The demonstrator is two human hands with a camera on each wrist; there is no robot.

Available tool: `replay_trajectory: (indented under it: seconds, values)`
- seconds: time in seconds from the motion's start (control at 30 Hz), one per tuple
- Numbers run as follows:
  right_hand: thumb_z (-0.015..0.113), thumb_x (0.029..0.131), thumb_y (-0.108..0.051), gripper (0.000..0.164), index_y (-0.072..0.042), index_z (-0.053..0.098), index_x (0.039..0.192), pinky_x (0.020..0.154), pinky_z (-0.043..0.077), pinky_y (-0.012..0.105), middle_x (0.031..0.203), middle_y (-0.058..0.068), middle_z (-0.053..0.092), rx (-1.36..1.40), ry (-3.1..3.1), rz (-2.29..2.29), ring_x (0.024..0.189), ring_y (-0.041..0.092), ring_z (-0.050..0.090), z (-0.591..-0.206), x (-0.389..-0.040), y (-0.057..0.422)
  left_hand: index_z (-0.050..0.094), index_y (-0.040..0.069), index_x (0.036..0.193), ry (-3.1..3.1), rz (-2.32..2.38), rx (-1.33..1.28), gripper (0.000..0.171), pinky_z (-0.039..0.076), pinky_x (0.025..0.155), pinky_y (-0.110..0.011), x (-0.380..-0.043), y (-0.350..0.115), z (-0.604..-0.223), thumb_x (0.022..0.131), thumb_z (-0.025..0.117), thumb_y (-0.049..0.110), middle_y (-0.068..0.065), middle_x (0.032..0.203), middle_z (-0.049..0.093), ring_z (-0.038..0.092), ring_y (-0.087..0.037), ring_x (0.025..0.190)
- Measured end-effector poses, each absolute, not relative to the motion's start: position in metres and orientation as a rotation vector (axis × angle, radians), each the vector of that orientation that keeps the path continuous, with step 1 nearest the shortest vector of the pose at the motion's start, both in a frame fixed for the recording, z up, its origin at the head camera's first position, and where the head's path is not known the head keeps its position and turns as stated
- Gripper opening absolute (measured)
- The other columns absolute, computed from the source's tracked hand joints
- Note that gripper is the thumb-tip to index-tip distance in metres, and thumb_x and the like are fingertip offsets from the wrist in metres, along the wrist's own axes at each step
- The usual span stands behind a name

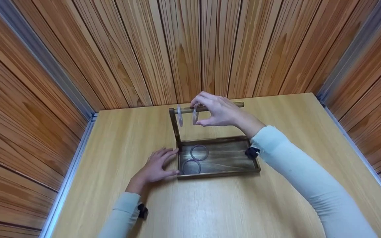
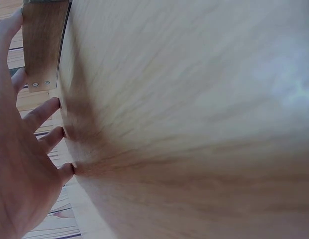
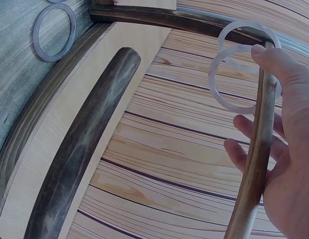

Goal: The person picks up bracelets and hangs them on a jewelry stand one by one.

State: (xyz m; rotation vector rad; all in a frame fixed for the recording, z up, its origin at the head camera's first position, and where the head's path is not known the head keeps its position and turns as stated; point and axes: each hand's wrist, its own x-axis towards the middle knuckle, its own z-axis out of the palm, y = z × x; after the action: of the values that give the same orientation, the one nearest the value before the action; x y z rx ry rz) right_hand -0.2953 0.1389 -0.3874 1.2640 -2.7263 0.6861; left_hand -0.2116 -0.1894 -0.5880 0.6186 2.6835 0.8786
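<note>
My right hand [image 1: 218, 110] pinches a pale translucent bangle [image 1: 195, 115] between thumb and fingers. That bangle [image 3: 212, 82] hangs round the horizontal bar [image 3: 259, 134] of a dark wooden stand. Another bangle [image 1: 179, 115] hangs further left on the bar, near the upright post [image 1: 175, 127]. Below, the stand's shallow tray [image 1: 230, 157] holds two more bangles, an upper one [image 1: 191, 153] and a lower one [image 1: 200, 166], at its left end. My left hand [image 1: 155, 166] rests on the table with fingers spread, its thumb and index finger at the tray's left side [image 2: 44, 47].
A light wooden table [image 1: 124, 138] bears the stand. Wood-plank walls [image 1: 187, 49] rise behind and at both sides, with metal rails [image 1: 68, 198] along the side edges. The bar's right end stands free, with no post below it.
</note>
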Motion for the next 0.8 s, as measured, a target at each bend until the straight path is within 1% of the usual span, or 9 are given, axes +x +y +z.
replay_trajectory:
  seconds: [0.13, 0.33, 0.57, 0.8]
  values:
    - [0.089, 0.095, -0.032, 0.057, -0.011, 0.066, 0.143, 0.098, 0.064, 0.054, 0.146, 0.012, 0.068, 1.264, -2.729, 0.691, 0.119, 0.036, 0.075, -0.3878, -0.2954, 0.1389, 0.041, 0.035, 0.176, 2.681, 0.878, 0.616, 0.091, 0.006, 0.141, -0.077, -0.2121, -0.1895, -0.5877, 0.098, 0.077, 0.065, -0.012, 0.185, 0.036, 0.019, -0.049, 0.176]
    - [0.091, 0.095, -0.033, 0.057, -0.011, 0.067, 0.142, 0.103, 0.063, 0.054, 0.147, 0.011, 0.069, 1.260, -2.728, 0.698, 0.124, 0.036, 0.075, -0.3874, -0.2951, 0.1380, 0.040, 0.036, 0.176, 2.681, 0.857, 0.609, 0.091, 0.008, 0.141, -0.078, -0.2135, -0.1898, -0.5902, 0.098, 0.077, 0.065, -0.012, 0.184, 0.037, 0.017, -0.047, 0.177]
    - [0.090, 0.095, -0.033, 0.056, -0.012, 0.067, 0.142, 0.101, 0.064, 0.054, 0.147, 0.010, 0.069, 1.258, -2.721, 0.702, 0.121, 0.035, 0.075, -0.3874, -0.2954, 0.1376, 0.040, 0.035, 0.176, 2.680, 0.867, 0.619, 0.090, 0.007, 0.141, -0.079, -0.2132, -0.1902, -0.5900, 0.099, 0.078, 0.064, -0.013, 0.184, 0.038, 0.018, -0.048, 0.177]
    - [0.090, 0.096, -0.032, 0.056, -0.012, 0.066, 0.143, 0.104, 0.063, 0.055, 0.147, 0.010, 0.069, 1.259, -2.726, 0.707, 0.126, 0.036, 0.074, -0.3852, -0.2953, 0.1383, 0.041, 0.036, 0.175, 2.679, 0.874, 0.622, 0.090, 0.007, 0.141, -0.079, -0.2122, -0.1904, -0.5898, 0.099, 0.078, 0.064, -0.012, 0.184, 0.037, 0.018, -0.048, 0.177]
